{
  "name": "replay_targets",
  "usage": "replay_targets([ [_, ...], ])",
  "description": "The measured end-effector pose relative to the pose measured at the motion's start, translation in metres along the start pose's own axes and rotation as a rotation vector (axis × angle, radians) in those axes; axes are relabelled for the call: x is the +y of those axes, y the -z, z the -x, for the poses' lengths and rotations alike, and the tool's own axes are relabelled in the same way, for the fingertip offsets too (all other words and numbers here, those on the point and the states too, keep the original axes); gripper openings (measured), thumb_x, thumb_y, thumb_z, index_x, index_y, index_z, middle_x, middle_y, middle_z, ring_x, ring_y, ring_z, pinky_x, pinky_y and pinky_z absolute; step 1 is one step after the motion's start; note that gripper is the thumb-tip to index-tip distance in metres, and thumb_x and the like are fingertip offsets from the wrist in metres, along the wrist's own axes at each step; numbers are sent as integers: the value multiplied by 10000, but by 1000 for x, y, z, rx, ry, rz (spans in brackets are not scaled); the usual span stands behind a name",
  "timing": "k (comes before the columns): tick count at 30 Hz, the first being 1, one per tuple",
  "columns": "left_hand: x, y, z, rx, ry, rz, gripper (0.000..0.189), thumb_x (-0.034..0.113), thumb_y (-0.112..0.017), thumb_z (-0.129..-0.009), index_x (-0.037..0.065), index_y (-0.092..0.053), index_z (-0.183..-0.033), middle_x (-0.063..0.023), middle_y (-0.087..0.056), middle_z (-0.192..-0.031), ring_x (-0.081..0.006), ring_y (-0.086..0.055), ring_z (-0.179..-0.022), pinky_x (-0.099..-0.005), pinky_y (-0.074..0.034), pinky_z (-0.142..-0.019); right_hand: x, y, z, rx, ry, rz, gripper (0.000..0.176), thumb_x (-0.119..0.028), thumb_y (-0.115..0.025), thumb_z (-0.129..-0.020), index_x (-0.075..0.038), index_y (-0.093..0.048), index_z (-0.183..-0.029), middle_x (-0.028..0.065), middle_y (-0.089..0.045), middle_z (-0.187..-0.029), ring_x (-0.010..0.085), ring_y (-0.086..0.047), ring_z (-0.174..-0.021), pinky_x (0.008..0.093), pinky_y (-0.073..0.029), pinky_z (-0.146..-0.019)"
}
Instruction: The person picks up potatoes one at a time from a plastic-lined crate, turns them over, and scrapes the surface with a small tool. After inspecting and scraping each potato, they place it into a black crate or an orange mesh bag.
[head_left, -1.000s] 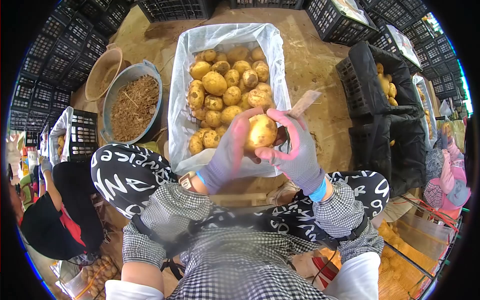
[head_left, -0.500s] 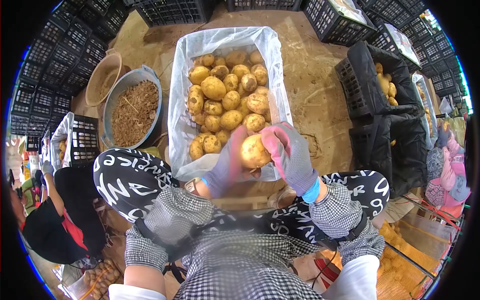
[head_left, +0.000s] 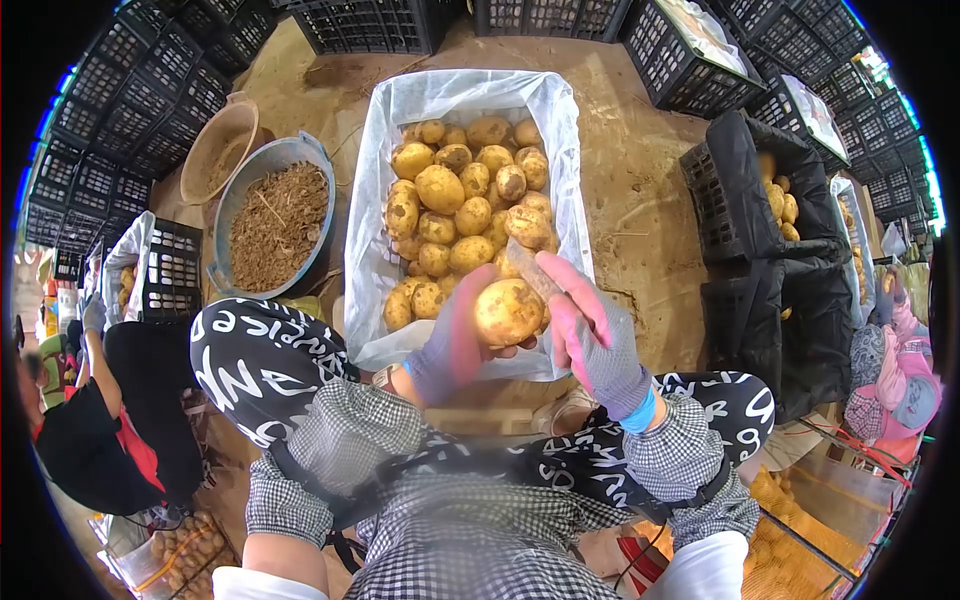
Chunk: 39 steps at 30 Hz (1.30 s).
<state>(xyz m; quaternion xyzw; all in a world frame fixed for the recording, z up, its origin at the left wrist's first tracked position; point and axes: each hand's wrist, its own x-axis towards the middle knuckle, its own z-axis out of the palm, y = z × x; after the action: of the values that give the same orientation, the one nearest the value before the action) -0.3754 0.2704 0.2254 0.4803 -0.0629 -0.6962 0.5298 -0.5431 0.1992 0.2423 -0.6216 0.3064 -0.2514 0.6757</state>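
Note:
My left hand (head_left: pixel 450 335), in a grey and pink glove, is closed around a yellow potato (head_left: pixel 508 312) with brown dirt marks. Beside it, my right hand (head_left: pixel 600 345) in a matching glove pinches a flat knife-like blade (head_left: pixel 535 272), greyish and soiled, which points up and left over the crate. Its exact kind cannot be made out. Both hands are above the near end of a crate lined with white plastic film (head_left: pixel 362 300). Many dirty potatoes (head_left: pixel 440 188) are heaped inside it.
Left of the crate stand a blue tub (head_left: pixel 216 225) of brown crumbly material and a tan basin (head_left: pixel 195 165). Black-lined crates (head_left: pixel 740 330) are at the right, one with potatoes. Stacked black crates (head_left: pixel 100 130) line the edges. Other people (head_left: pixel 900 370) sit at both sides.
My right hand has drawn back from the potato to the right, and the blade now shows clearly in it. The left hand still holds the potato. The view has shifted slightly.

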Motion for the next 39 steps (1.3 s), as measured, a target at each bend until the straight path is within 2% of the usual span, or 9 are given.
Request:
replay_targets([
  [2, -8, 9, -3, -84, -49, 10, 409, 332, -482, -924, 66, -500, -1234, -90, -637, -982, -212, -662, -782, -267, -516, -536, 3, 0, 0, -29, -48, -32, 557, -241, -473, -988, 53, -360, -1448, -8, -469, -651, 79, -437, -531, 224, -385, -545],
  [8, -30, 44, -21, -268, -89, 192, 914, -104, -790, -629, 83, -352, -1409, -123, -541, -1191, -199, -606, -1025, -307, -578, -728, 4, -5, 2, -18, -56, -116, 520, -223, -456, -991, 56, -396, -1426, -1, -462, -625, 111, -505, -561, 252, -445, -591],
  [12, -30, 40, -16, -229, -188, -63, 884, -24, -825, -631, 84, -380, -1386, -112, -550, -1195, -201, -595, -1046, -333, -551, -823, 3, -8, 2, -31, -79, -184, 485, -187, -435, -1001, 62, -403, -1417, 13, -483, -630, 130, -547, -586, 270, -472, -612],
  [17, -15, 11, -6, -161, -316, -250, 408, 337, -492, -877, 77, -519, -1190, -71, -610, -1004, -161, -614, -837, -253, -490, -613, 4, -15, 0, -64, -111, -179, 465, -165, -423, -1015, 62, -397, -1420, 15, -482, -633, 126, -532, -580, 269, -472, -615],
  [20, -11, 8, -7, -203, -182, -47, 518, 524, -335, -994, 82, -582, -1103, -56, -636, -910, -150, -621, -724, -211, -459, -493, 0, -11, -1, -66, -65, -124, 459, -161, -419, -1022, 60, -394, -1424, 3, -469, -635, 99, -488, -574, 252, -447, -595],
  [22, -3, 15, -10, -321, 226, 479, 521, 553, -364, -977, 99, -577, -1116, -62, -630, -913, -166, -616, -710, -213, -453, -482, -3, -6, -1, -66, -56, -71, 427, -138, -447, -1011, 15, -440, -1409, 11, -537, -732, 83, -517, -626, 242, -455, -610],
  [28, 6, 16, -11, -134, 492, 686, 517, 600, -472, -914, 128, -575, -1099, -55, -601, -908, -178, -529, -658, -183, -396, -433, 16, -5, 4, -152, 192, 344, 419, -42, -529, -944, -78, -549, -1361, 63, -707, -1093, 98, -665, -853, 257, -519, -702],
  [34, 0, 19, -9, -269, 457, 762, 470, 540, -410, -952, 129, -568, -1119, -102, -576, -967, -176, -479, -602, -168, -342, -388, 27, 0, -4, -45, 539, 524, 374, -63, -463, -998, -77, -543, -1364, -36, -570, -703, 46, -522, -609, 203, -426, -541],
  [39, 3, 20, -11, -502, 352, 685, 505, 512, -340, -979, 95, -525, -1196, -184, -567, -1005, -189, -481, -590, -177, -322, -352, 25, 17, -10, 247, 132, 199, 366, -63, -460, -994, -40, -537, -1351, 60, -637, -1037, 155, -607, -939, 248, -468, -821],
])
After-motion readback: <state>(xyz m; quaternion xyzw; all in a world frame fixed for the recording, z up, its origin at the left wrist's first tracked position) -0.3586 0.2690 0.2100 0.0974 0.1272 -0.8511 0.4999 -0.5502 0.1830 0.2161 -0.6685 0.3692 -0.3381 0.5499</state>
